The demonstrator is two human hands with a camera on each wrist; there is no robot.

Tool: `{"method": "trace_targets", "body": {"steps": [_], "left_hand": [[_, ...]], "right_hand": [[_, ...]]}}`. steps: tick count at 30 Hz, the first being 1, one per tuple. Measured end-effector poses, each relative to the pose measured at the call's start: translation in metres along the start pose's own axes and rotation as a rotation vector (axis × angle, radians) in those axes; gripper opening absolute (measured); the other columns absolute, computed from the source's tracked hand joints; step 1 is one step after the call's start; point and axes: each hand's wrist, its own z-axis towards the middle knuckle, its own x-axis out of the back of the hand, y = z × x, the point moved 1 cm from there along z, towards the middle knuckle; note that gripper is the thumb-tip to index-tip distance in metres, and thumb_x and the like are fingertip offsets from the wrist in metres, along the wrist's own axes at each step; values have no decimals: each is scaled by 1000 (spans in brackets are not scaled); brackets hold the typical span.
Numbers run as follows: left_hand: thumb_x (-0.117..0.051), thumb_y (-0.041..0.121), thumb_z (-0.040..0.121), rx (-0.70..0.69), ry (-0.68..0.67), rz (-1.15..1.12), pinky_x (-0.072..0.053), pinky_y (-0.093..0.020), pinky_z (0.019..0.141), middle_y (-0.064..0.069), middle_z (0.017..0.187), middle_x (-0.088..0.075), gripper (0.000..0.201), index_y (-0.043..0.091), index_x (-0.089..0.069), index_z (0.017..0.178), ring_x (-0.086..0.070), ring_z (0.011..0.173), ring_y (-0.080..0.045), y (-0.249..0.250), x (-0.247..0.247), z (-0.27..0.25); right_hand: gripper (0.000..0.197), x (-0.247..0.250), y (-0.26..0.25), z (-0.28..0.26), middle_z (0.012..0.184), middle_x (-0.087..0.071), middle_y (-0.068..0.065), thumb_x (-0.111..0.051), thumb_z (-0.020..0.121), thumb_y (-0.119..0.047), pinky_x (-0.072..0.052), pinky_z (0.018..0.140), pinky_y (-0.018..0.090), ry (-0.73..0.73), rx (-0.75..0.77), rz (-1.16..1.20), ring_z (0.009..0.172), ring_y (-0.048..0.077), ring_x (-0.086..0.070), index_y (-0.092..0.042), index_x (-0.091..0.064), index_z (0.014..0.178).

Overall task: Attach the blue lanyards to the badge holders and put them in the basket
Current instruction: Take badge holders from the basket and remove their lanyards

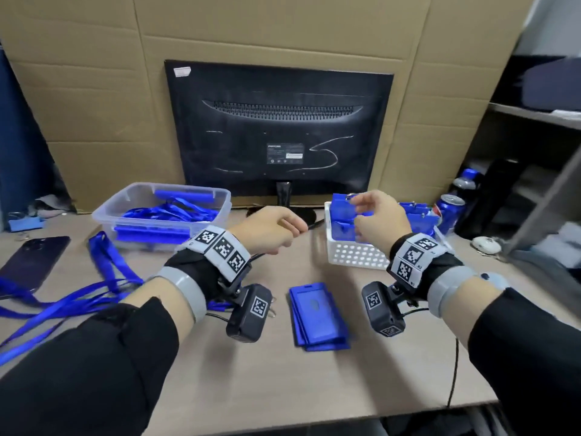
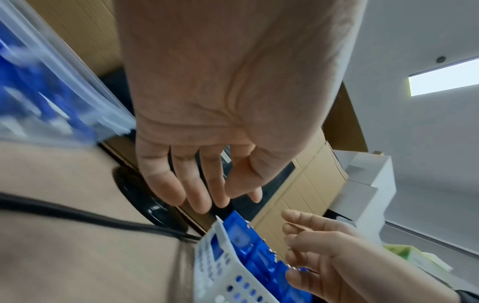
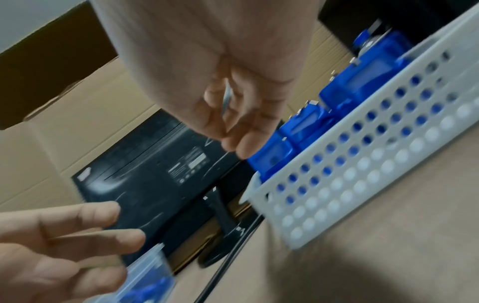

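Right hand (image 1: pixel 375 217) pinches a light, stiff blue plastic badge holder's (image 1: pixel 345 204) metal clip over the white perforated basket (image 1: pixel 355 256); left hand (image 1: pixel 267 229) relaxed, empty

Two hands (image 1: pixel 270 229), one white basket (image 1: pixel 355 256), one clear tub (image 1: pixel 132 212) — one monitor (image 1: pixel 279 127), one phone (image 1: pixel 28 262).

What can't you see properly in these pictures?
- Head view: the right hand covers part of the badge holders in the white basket, so no count.
- Right wrist view: blur hides whether the fingers pinch anything.
- Head view: the loose blue lanyards run off the left edge.
- Head view: the monitor label is too small.
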Motion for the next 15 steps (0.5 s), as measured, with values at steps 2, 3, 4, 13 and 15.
{"method": "trace_targets", "body": {"steps": [2,3,4,13,15], "left_hand": [[-55,-4,92,-22,-36,-18,-53,-27,71,1,114,-69,35,22,-71,109,-62,92,-11,14,-19,10],[-56,-4,93,-30,-46,-36,-54,-26,72,0,115,-69,35,20,-71,113,-62,93,-11,20,-28,15],[-56,-4,93,-33,-44,-66,-54,-26,70,-1,115,-68,35,18,-71,115,-62,92,-12,25,-35,19],[-56,-7,94,4,-3,-248,-59,-38,83,0,121,-57,41,18,-65,126,-68,95,-16,47,-82,54],[-56,-6,94,9,-14,-226,-60,-43,91,-1,125,-58,42,19,-66,127,-66,111,-22,49,-89,60]], "right_hand": [[44,27,16,6,112,-64,-1,-51,82,2,-57,81,38,99,-71,-169,99,23,-63,-23,-66,116],[47,39,25,9,118,-61,1,-51,82,0,-55,84,39,129,-119,-249,102,25,-61,-23,-63,121],[50,48,33,10,124,-57,3,-53,83,-3,-52,90,40,152,-165,-335,108,28,-58,-25,-61,126],[67,75,90,25,141,-38,2,-65,81,-12,-32,108,41,261,-260,-651,122,34,-38,-44,-52,138],[64,76,97,27,144,-38,1,-65,82,-13,-30,108,40,259,-252,-641,124,34,-39,-45,-54,136]]}}
